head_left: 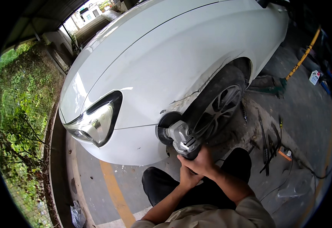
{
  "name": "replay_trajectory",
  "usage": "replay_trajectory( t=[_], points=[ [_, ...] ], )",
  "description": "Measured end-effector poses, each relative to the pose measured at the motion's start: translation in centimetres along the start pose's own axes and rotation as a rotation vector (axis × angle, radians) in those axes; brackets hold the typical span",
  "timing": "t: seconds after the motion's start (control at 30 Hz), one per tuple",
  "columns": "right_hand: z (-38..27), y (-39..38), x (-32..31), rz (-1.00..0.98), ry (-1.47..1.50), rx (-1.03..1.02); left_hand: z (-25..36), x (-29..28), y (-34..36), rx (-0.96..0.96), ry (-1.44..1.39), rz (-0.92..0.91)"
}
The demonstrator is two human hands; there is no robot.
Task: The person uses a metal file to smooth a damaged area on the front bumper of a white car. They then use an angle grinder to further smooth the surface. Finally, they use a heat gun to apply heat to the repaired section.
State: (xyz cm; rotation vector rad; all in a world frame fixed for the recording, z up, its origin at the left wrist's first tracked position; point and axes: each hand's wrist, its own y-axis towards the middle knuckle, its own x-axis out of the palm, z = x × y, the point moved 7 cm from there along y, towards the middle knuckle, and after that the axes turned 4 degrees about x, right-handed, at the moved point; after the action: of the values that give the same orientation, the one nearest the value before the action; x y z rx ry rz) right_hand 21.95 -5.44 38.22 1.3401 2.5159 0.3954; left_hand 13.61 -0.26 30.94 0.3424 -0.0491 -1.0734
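A grey power polisher [181, 138] with a round black pad [165, 125] is pressed against the white car's front bumper [135, 142], just ahead of the front wheel [217, 108]. My right hand [200, 161] grips the tool's rear body from above. My left hand [188, 178] sits just beneath it, closed around the tool's lower end. Both forearms come up from the bottom edge over my dark trousers.
The car's headlight [95, 123] is to the left. Hand tools [268, 146] and a cable lie on the concrete to the right. A yellow floor line [114, 190], a crumpled bag [76, 214], a white jug [314, 77] and a wire fence with greenery [17, 125] surround me.
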Motion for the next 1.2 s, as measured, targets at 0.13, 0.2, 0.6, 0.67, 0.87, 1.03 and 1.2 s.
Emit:
replay_trajectory(
  t=[0.13, 0.2, 0.6, 0.67, 0.87, 1.03, 1.2],
  points=[
    [-1.3, -0.2, -0.2, -0.025, -0.086, -0.054, 1.6, 0.6, -0.4, 0.062, 0.004, -0.009],
    [-1.6, 0.0, -0.5, 0.007, -0.059, -0.075, 2.6, 0.8, 0.4, 0.095, 0.005, -0.002],
    [-2.1, 0.7, -0.8, -0.051, -0.153, 0.023, 0.8, 1.5, 0.9, 0.047, -0.079, -0.092],
    [-2.1, 0.5, -0.9, -0.023, -0.186, -0.044, 1.7, 1.5, 0.6, 0.069, -0.067, -0.029],
    [-2.7, 1.1, -1.2, -0.068, -0.149, -0.011, 1.8, 2.2, 1.2, 0.109, 0.046, -0.046],
    [-3.9, 0.8, -1.7, -0.105, -0.209, -0.055, 2.1, 2.9, 0.4, 0.166, -0.068, 0.031],
    [-3.6, 2.1, -2.7, -0.019, -0.148, -0.063, 2.8, 3.3, 2.1, 0.093, -0.131, -0.048]
  ],
)
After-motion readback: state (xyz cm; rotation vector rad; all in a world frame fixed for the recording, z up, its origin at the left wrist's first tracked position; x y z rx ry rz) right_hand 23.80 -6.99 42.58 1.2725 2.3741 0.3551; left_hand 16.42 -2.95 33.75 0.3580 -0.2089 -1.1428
